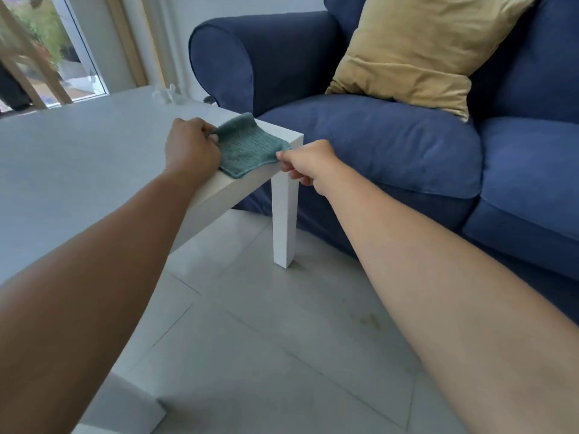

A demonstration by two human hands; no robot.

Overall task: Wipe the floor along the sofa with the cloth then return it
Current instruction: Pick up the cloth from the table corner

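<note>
Cloth [247, 148], teal and ribbed, is seen just left of frame centre, lying on the near corner of a white table [94, 158]. Its far edge is lifted and curled over; the rest lies flat on the tabletop, with the near edge reaching the table's rim.

The left hand [191, 148] is placed at the cloth's left side, fingers closed on the raised edge. The right hand [308, 166] is held at the cloth's right corner, thumb and forefinger pinched together on that corner; the remaining fingers are curled beside the table leg [284, 214]. Both forearms are extended from the lower edge of the frame.

The table leg is planted on the pale tiled floor [282, 355], which fills the lower centre. Faint smudges are noted on a tile at lower right, close to the sofa's base.

The blue sofa [391, 145] occupies the right and upper right, its seat cushion just beside the table corner. A mustard cushion [416, 48] is propped against the backrest at upper right. A small clear object [169, 93], too blurred to identify, is recorded on the far part of the tabletop. A glazed door [47, 48] with greenery behind it is seen at upper left.
</note>
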